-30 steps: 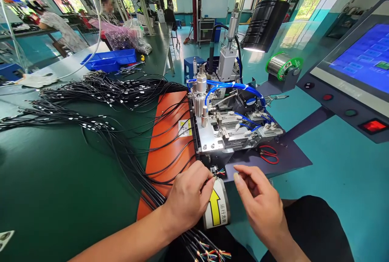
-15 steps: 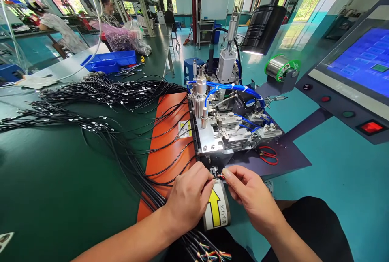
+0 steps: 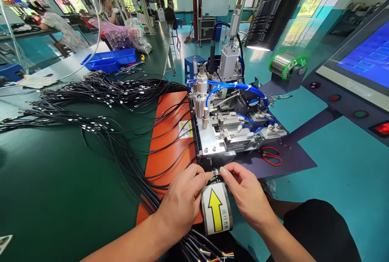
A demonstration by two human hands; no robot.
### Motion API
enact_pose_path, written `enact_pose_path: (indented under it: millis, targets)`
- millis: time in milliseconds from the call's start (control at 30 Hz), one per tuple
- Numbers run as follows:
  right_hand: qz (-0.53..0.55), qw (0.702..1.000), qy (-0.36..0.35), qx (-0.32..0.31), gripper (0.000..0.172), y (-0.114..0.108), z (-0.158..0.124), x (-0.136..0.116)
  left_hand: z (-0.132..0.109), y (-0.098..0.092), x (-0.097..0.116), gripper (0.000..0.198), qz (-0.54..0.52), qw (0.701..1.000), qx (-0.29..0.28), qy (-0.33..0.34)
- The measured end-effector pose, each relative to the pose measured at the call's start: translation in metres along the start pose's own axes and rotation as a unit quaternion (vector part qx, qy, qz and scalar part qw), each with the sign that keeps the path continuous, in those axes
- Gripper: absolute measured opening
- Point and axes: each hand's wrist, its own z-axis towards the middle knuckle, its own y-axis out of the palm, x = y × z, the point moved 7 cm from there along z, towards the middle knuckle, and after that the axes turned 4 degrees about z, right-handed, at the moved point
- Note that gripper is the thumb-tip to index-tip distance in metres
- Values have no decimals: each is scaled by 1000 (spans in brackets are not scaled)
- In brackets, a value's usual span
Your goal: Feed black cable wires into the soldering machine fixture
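At the near front edge of a soldering machine (image 3: 231,124), my two hands meet over a small metal fixture (image 3: 216,171). My left hand (image 3: 184,197) is closed, thumb and finger pinched at the fixture's left side on what looks like a black cable's end, mostly hidden by the fingers. From the right, my right hand (image 3: 247,195) pinches the thin wire ends, barely visible between thumb and forefinger. Just below both hands is a white roller-shaped cover with a yellow arrow (image 3: 215,209). Loose black cables (image 3: 194,243) with stripped coloured wires hang beneath my left forearm.
Black cables lie across an orange plate (image 3: 170,132) and in bundles (image 3: 121,92) on the green table. Red-handled scissors (image 3: 272,156) rest on the machine's base. A solder spool (image 3: 285,64), black lamp (image 3: 270,21) and control screen (image 3: 364,63) stand right. Two people sit far left.
My left fingers have shifted and straightened at the fixture, and my right fingertips have moved slightly left toward it. The coloured wires between them are now more hidden. The view has turned a little.
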Motion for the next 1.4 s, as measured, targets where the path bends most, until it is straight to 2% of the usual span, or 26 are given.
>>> enact_pose_path:
  millis: [200, 433, 1400]
  targets:
    - [-11, 1000, -3, 9, 34, -1, 5, 6, 3, 1, 0, 24, 48, 998, 36, 31]
    - [-29, 999, 4, 16, 35, -1, 8, 10, 7, 3, 0, 22, 62, 996, 50, 41]
    - [-67, 996, 13, 55, 34, -1, 7, 14, 10, 6, -1, 22, 90, 995, 32, 25]
